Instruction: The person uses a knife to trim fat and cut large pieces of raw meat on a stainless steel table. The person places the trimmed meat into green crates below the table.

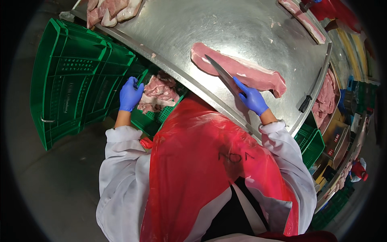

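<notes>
My left hand [131, 93], in a blue glove, is beside the inner rim of a green crate holding pale pink meat trimmings [158, 90]; its fingers are loosely bent and apart, with nothing visible in them. My right hand [250, 97], also gloved in blue, is closed on a long knife [218, 67]. The blade lies angled over a long boneless slab of pink meat [256, 75] with a pale fat edge, on the steel table [169, 36] above me.
Stacked green crates [80, 72] stand left. More meat cuts [111, 10] and a strip [304, 22] sit on the table. A black-handled tool [305, 103] lies by its right edge, near a meat tray [324, 99] and crate [310, 147]. Other people [358, 171] appear at right.
</notes>
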### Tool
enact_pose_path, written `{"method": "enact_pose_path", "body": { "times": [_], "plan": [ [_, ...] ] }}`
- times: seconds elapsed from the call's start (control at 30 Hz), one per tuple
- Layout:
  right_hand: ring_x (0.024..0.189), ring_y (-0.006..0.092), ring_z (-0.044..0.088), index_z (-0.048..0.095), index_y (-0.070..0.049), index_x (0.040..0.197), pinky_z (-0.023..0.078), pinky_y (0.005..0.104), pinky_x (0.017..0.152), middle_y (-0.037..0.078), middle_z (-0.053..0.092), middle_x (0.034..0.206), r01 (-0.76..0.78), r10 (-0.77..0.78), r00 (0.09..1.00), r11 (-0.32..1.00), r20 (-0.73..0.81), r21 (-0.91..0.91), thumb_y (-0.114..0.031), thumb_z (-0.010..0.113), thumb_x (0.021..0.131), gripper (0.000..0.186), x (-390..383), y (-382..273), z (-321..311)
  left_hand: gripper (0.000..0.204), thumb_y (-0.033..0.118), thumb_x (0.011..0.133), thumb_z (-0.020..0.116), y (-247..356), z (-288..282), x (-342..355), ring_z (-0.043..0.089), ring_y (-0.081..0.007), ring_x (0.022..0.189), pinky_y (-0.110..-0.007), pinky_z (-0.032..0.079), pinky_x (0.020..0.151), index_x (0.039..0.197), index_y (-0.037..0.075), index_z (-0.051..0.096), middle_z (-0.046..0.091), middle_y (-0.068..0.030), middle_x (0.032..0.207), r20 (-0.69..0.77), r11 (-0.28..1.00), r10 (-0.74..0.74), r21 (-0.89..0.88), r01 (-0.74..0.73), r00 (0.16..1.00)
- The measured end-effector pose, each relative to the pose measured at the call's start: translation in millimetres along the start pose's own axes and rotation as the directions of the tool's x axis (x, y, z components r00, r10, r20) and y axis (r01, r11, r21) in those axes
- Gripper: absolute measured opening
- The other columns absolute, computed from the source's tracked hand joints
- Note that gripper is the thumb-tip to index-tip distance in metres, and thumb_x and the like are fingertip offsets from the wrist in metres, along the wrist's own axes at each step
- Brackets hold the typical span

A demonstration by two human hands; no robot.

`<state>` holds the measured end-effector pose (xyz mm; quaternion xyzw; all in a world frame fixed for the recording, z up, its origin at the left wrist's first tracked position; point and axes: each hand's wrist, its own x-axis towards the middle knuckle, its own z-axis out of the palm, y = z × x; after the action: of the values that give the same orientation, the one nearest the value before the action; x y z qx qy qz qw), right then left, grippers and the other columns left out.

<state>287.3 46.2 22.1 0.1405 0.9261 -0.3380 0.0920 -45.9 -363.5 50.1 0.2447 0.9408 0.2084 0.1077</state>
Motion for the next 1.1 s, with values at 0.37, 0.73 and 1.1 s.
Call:
{"method": "enact_pose_path", "body": {
  "times": [0.37, 0.73, 1.1],
  "plan": [
    [0.074, 0.0247, 0.069, 0.024, -0.026, 0.161, 0.055, 0.0362, 0.069, 0.020, 0.070, 0.096, -0.183, 0.218, 0.976, 0.820, 0.000, 0.542, -0.012, 0.059, 0.096, 0.075, 143.3, -97.3, 46.1, 0.021, 0.021, 0.091, 0.070, -12.0, 9.1, 52.1, 0.060, -0.0207, 0.059, -0.036, 0.049, 0.060, 0.090, 0.002, 0.062, 0.063, -0.0115, 0.069, -0.015, 0.960, 0.126, -0.250, -0.126, 0.992],
    [0.055, 0.0075, 0.054, 0.010, -0.023, 0.163, 0.044, 0.0218, 0.046, 0.003, 0.062, 0.076, 0.044, 0.480, 0.820, 0.489, -0.311, 0.871, 0.004, 0.052, 0.097, 0.082, 98.2, -65.8, -11.5, 0.031, 0.031, 0.089, 0.068, 150.9, 110.0, 115.2, 0.069, -0.0374, 0.086, -0.045, 0.055, 0.076, 0.105, 0.005, 0.064, 0.070, -0.0185, 0.096, 0.009, 0.873, 0.440, -0.237, -0.425, 0.898],
    [0.072, 0.0405, 0.068, 0.026, -0.026, 0.159, 0.054, 0.0456, 0.072, 0.025, 0.068, 0.087, -0.172, 0.176, 0.984, 0.959, 0.003, 0.224, -0.013, 0.057, 0.093, 0.074, 135.0, -97.2, 28.7, 0.024, 0.022, 0.090, 0.072, 18.7, 93.9, 143.1, 0.060, -0.0212, 0.062, -0.036, 0.051, 0.062, 0.094, 0.003, 0.059, 0.063, -0.0099, 0.071, -0.188, 0.872, 0.083, -0.462, -0.163, 0.979]
  ]
}}
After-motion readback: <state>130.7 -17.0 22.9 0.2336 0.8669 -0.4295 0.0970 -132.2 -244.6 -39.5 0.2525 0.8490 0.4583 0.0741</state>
